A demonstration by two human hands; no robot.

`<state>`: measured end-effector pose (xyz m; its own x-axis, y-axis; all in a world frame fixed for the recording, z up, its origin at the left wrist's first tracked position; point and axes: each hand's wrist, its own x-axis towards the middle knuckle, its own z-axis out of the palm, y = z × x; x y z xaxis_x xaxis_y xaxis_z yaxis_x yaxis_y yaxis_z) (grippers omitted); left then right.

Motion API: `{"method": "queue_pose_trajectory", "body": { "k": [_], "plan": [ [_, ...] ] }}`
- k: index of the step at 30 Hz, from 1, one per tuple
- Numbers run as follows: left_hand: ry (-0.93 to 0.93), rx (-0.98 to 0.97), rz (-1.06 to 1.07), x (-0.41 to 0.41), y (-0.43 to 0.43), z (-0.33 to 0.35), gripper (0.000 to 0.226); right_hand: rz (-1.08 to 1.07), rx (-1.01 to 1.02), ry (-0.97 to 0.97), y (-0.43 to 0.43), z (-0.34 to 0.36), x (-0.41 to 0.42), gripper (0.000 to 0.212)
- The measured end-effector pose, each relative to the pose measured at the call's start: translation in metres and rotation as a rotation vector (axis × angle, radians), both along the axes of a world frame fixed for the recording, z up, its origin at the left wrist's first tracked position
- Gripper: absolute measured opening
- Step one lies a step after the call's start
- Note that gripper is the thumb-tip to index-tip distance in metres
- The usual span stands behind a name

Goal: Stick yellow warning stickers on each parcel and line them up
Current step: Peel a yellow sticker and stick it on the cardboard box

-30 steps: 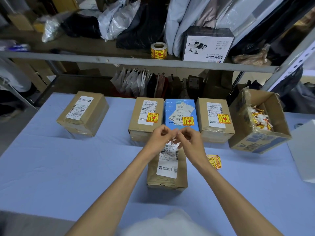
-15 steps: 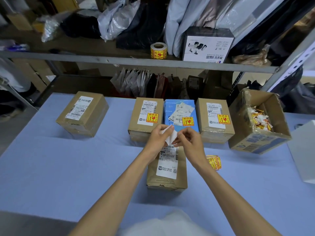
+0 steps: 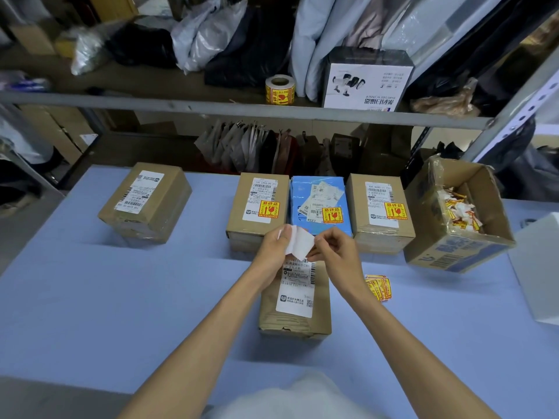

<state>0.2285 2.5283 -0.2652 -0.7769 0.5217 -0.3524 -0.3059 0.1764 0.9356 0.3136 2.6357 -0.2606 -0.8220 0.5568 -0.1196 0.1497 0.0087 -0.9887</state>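
So, mid-front on the blue table (image 3: 121, 297), the unstickered parcel (image 3: 295, 309) lies lengthwise away from the person, right under both hands. The left hand (image 3: 272, 252) and right hand (image 3: 335, 252) each pinch the white sticker slip (image 3: 298, 244) above its far end.

Out of my sight
My left hand (image 3: 271, 251) and right hand (image 3: 336, 253), pinching white paper (image 3: 298, 244), cover the near parcel's (image 3: 269, 309) far end.
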Motion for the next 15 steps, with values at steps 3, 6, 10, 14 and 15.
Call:
{"method": "queue_pose_trajectory", "body": {
  "k": [3,6,10,14,15],
  "plan": [
    [0.084,-0.077,0.085,-0.006,-0.003,0.000,0.029,-0.021,0.007,-0.002,0.002,0.002,0.002,0.012],
    [0.142,-0.151,0.229,-0.013,-0.006,-0.001,0.027,-0.092,-0.003,-0.012,0.005,0.005,0.002,0.012],
    [0.191,-0.246,0.297,-0.011,-0.006,0.004,0.037,-0.148,-0.005,-0.024,0.006,0.006,-0.001,0.013],
    [0.288,-0.288,0.212,-0.006,-0.001,0.008,0.029,-0.159,-0.007,-0.034,0.003,0.007,-0.004,0.012],
    [0.292,-0.288,0.174,-0.004,0.000,0.009,0.022,-0.159,-0.005,-0.036,0.002,0.007,-0.004,0.011]
  ]
}}
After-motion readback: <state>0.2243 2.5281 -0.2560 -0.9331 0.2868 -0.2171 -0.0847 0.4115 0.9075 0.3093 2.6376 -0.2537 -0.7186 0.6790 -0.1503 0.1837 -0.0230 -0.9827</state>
